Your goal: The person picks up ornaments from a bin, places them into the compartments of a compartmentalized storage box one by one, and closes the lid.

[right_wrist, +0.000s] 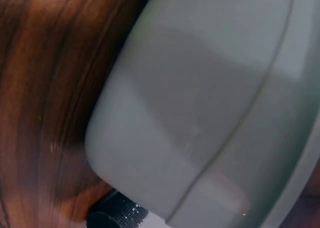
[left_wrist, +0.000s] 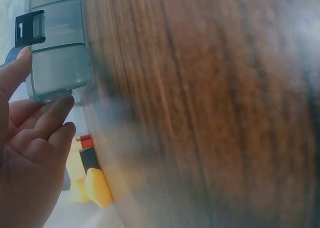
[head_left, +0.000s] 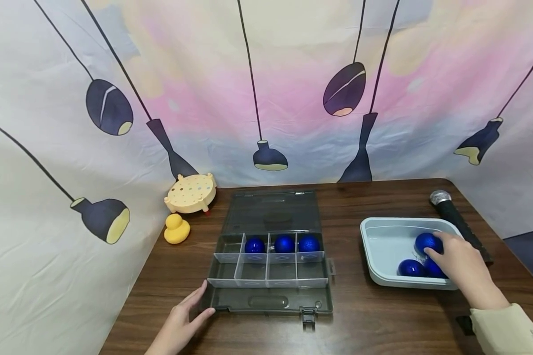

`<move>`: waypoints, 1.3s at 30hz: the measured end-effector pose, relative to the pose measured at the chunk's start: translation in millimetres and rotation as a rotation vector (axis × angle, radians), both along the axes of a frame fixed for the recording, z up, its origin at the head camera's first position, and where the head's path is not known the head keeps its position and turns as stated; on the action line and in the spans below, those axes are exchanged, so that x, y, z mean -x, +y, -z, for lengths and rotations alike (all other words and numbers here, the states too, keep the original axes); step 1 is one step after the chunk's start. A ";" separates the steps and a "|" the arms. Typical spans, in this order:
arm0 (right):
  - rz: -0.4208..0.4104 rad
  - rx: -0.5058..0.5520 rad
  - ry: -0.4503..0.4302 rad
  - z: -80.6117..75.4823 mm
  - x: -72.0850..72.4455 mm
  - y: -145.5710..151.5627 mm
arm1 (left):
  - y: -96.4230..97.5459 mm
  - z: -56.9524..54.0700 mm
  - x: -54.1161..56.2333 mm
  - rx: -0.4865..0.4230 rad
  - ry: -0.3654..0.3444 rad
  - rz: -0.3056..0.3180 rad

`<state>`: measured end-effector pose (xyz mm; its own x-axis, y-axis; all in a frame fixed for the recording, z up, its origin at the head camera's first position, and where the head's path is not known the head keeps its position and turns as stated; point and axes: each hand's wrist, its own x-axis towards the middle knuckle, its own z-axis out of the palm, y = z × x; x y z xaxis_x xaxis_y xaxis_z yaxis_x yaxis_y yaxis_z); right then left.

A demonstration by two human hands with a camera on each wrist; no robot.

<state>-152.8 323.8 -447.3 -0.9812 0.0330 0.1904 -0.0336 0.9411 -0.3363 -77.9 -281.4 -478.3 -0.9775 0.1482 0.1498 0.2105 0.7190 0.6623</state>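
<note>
A smoky clear compartment box (head_left: 266, 298) lies with its lid folded back. Three shiny blue baubles (head_left: 285, 244) sit in its back row of cells. At the front left corner, my left hand (head_left: 182, 315) holds the box, thumb on the front edge and fingers along the side; the left wrist view shows the thumb near a dark latch (left_wrist: 31, 28). Inside the pale blue tray (head_left: 382, 246), my right hand (head_left: 464, 264) pinches a blue bauble (head_left: 426, 242) between thumb and fingers. Other blue baubles (head_left: 411, 268) lie beside it, one partly hidden by the hand.
A black microphone (head_left: 459, 217) lies right of the tray, its end also showing in the right wrist view. Behind the left hand are a yellow rubber duck (head_left: 176, 229) and a round cream stand (head_left: 190, 193). A printed cloth (head_left: 293, 98) hangs behind the table.
</note>
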 end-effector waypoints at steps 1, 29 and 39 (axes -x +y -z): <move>0.002 0.000 0.002 1.6 0.6 0.0 | 0.1 -0.1 0.1 0.000 -0.002 0.000; 0.022 0.050 0.056 8.9 5.7 -1.2 | 0.6 0.4 0.4 -0.015 -0.010 -0.008; 0.023 0.024 0.043 1.6 1.9 -3.8 | 0.4 0.8 0.7 -0.014 -0.007 -0.006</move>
